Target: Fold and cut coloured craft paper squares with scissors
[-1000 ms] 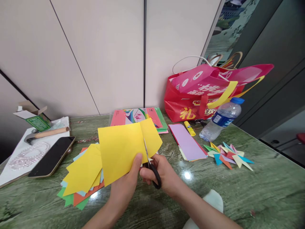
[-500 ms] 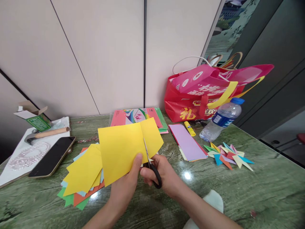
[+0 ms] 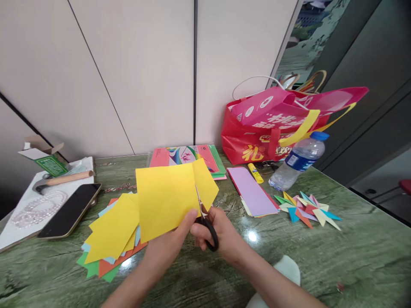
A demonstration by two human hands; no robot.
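My left hand (image 3: pixel 175 239) grips a yellow sheet of paper (image 3: pixel 167 196) by its lower right part, thumb on top and fingers hidden beneath. The sheet is held up above the table. In my right hand (image 3: pixel 221 235) is a pair of scissors (image 3: pixel 210 233) with black handles, the blades pointing up and away along a line in the sheet. A narrower yellow strip to the right of the blades bends away from the main part. Left of the held sheet lies a fanned pile of coloured paper (image 3: pixel 112 231), yellow on top.
On the green marbled table (image 3: pixel 353 256) stand a water bottle (image 3: pixel 298 160) and a red bag (image 3: pixel 250 141). Purple paper strips (image 3: pixel 253 192), a glue stick (image 3: pixel 255 173) and folded paper stars (image 3: pixel 310 208) lie right. A phone (image 3: pixel 70 209) and a hammer (image 3: pixel 64 182) lie left.
The yellow sheet has shifted slightly right and tilted. My left thumb has come closer to the scissors. The right-hand strip bends away more, and the blades look closer together.
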